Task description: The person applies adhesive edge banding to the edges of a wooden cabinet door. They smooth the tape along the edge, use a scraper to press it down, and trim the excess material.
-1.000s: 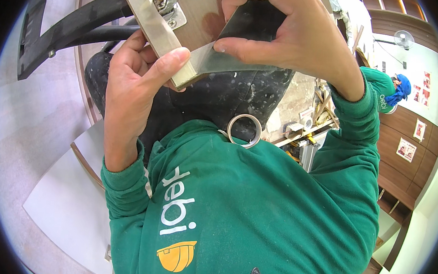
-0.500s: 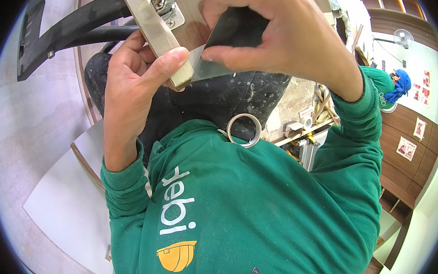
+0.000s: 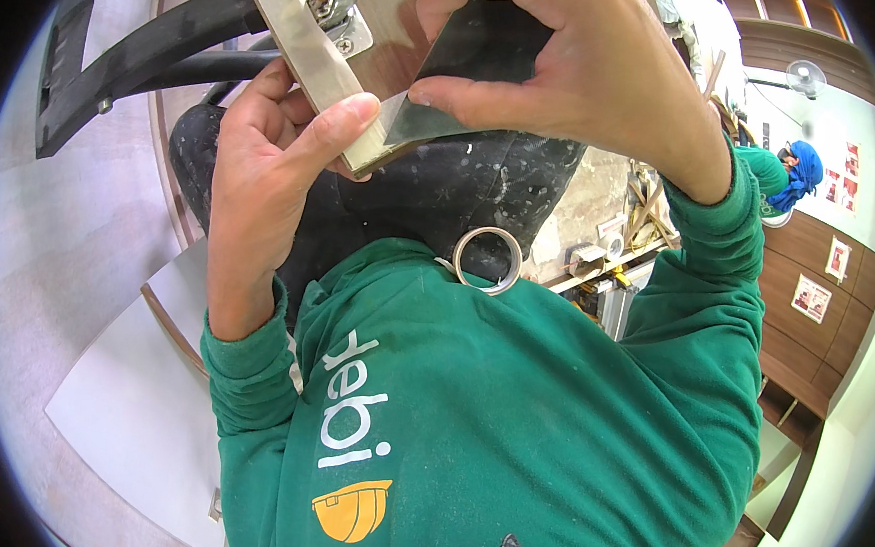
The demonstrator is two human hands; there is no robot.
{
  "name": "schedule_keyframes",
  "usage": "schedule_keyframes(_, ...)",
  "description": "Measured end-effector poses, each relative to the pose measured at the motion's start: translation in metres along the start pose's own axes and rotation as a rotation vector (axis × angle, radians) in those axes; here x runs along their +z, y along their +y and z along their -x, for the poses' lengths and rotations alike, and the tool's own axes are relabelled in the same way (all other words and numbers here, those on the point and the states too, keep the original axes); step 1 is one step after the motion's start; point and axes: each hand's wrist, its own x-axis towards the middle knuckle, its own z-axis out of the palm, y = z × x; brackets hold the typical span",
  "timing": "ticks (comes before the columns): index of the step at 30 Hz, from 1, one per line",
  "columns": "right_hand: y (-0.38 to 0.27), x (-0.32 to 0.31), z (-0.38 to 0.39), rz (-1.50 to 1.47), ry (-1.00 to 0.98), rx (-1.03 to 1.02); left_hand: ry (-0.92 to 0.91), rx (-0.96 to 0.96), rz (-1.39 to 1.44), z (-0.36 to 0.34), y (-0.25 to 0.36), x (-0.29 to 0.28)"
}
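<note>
My left hand (image 3: 264,163) is closed around the end of a wooden panel (image 3: 315,60), its thumb on the pale, smeared edge and its fingers behind. A metal hinge (image 3: 347,37) with screws is fixed to the panel's brown face. In a pinch between thumb and fingers, my right hand (image 3: 540,69) holds a dark, thin, flat scraper (image 3: 486,46). The scraper's lower edge lies against the panel near its corner, close to my left thumb. The panel's upper part runs out of view.
A tape roll (image 3: 488,261) rests against my green top at my lap. At the left is a black curved metal frame (image 3: 171,47), with a white panel (image 3: 138,416) lower down. A co-worker in a blue head covering (image 3: 802,176) is at the far right, beside a fan (image 3: 805,77).
The scraper and my right hand have shifted slightly right and up, and the scraper's lower edge now overlaps the panel's corner. The panel has tilted a little, showing more of its lower edge.
</note>
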Motion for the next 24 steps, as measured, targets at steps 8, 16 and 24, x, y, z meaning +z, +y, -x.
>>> schedule_keyframes(8,0.029,0.006,0.009,-0.083,0.115,-0.084,0.018,0.004,-0.02,0.004,0.0,0.001)
schedule_keyframes(16,0.062,0.015,0.069,-0.362,0.33,0.201,0.362,0.728,-0.779,0.038,0.006,-0.008)
schedule_keyframes(24,0.057,0.045,0.11,-0.609,0.559,0.281,0.07,1.081,-1.248,0.024,0.014,0.011)
